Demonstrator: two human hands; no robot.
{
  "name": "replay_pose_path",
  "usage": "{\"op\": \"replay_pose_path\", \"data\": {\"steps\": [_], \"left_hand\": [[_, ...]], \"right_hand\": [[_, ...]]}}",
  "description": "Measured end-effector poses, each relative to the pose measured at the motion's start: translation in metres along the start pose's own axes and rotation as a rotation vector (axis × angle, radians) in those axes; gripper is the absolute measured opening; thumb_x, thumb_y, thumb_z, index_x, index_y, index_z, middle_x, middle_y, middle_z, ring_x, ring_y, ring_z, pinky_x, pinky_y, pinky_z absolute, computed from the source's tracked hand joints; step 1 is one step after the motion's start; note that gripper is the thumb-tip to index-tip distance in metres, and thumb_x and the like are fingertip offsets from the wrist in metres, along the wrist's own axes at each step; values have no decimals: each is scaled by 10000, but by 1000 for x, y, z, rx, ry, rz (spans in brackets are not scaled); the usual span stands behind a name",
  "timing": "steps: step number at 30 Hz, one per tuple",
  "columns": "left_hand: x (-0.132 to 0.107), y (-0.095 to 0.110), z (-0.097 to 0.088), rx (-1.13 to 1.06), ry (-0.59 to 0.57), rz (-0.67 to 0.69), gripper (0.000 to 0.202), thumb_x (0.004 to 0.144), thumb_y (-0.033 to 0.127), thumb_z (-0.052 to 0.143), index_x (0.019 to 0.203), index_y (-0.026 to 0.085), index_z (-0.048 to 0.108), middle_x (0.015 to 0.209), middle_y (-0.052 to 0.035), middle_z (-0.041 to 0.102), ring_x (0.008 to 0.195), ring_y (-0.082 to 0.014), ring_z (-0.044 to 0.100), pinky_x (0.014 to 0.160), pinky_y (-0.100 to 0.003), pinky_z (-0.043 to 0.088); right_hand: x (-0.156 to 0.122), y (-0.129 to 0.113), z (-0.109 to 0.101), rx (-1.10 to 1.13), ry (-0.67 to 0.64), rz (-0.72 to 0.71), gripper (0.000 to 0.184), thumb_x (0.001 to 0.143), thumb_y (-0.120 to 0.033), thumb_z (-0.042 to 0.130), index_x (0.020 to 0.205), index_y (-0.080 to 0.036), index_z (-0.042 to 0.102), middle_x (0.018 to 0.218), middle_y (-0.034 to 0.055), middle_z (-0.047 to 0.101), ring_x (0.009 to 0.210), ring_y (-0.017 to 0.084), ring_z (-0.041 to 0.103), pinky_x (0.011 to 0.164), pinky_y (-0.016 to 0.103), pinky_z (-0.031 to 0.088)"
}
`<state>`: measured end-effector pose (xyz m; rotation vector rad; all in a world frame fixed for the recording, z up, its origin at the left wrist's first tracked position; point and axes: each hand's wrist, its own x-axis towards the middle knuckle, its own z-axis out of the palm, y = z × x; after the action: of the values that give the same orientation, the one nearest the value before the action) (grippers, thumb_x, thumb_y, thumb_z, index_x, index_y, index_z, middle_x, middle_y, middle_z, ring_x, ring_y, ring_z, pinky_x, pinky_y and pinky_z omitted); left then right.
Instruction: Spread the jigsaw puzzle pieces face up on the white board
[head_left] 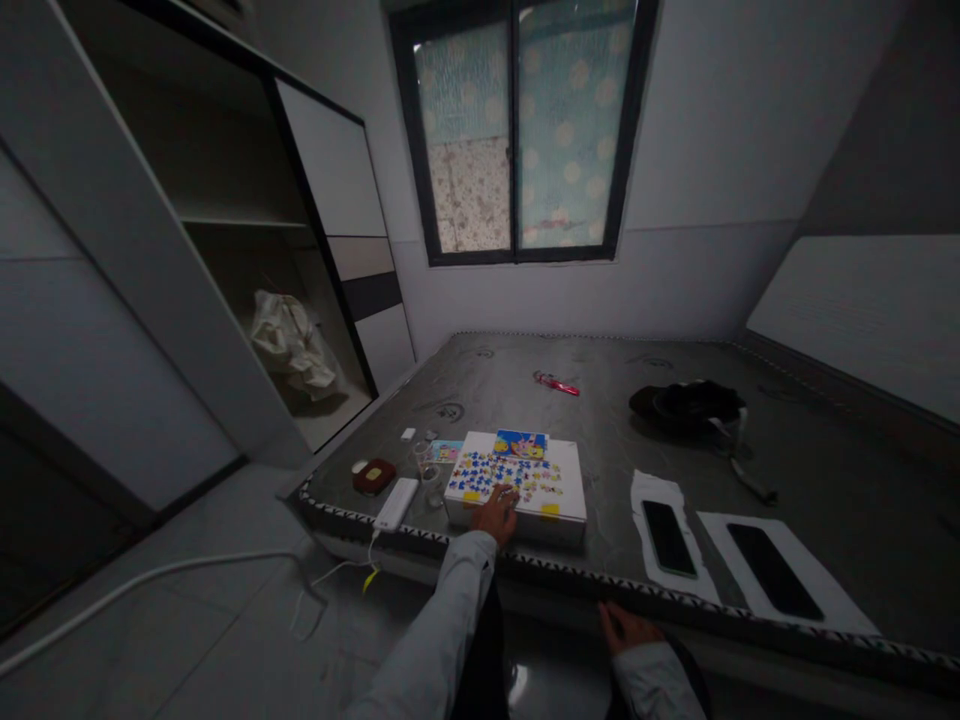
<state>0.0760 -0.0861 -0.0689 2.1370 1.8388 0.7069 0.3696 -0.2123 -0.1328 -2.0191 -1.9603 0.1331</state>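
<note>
My left hand (496,515) rests at the near edge of a white box (574,485). Its fingers are bent and close together on a small puzzle piece among the loose, mostly blue and yellow puzzle pieces (480,468); the piece is largely hidden. Behind the pieces, a colourful cartoon picture (520,444) lies at the back of the box top. Lower down, in front of the mattress edge, my right hand (628,630) hangs with thumb and finger curled towards each other at the tips. Anything between them is too small and dark to make out.
Left of the box are clear cups (432,490), a white power bank (396,504) with a cable, and a brown case (373,477). Two phones lie rightwards, one dark phone (669,538) on white paper. A black cap (690,403) and a red strap (557,384) lie farther back.
</note>
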Motion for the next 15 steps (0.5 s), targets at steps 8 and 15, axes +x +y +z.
{"op": "replay_pose_path", "data": {"steps": [8, 15], "left_hand": [[1, 7, 0, -87, -53, -26, 576, 896, 175, 507, 1470, 225, 517, 1440, -65, 612, 1294, -230, 596, 1149, -394, 456], [-1, 14, 1, -111, -56, 21, 585, 873, 165, 521, 1448, 270, 547, 1500, -42, 556, 1334, -218, 558, 1154, -388, 455]], "right_hand": [[1, 2, 6, -21, -6, -16, 411, 952, -412, 437, 1009, -257, 814, 1017, 63, 813, 908, 274, 776, 799, 350, 595], [2, 2, 3, -34, 0, -50, 438, 957, -391, 416, 1010, -229, 819, 1031, 73, 811, 896, 253, 776, 808, 316, 592]]}}
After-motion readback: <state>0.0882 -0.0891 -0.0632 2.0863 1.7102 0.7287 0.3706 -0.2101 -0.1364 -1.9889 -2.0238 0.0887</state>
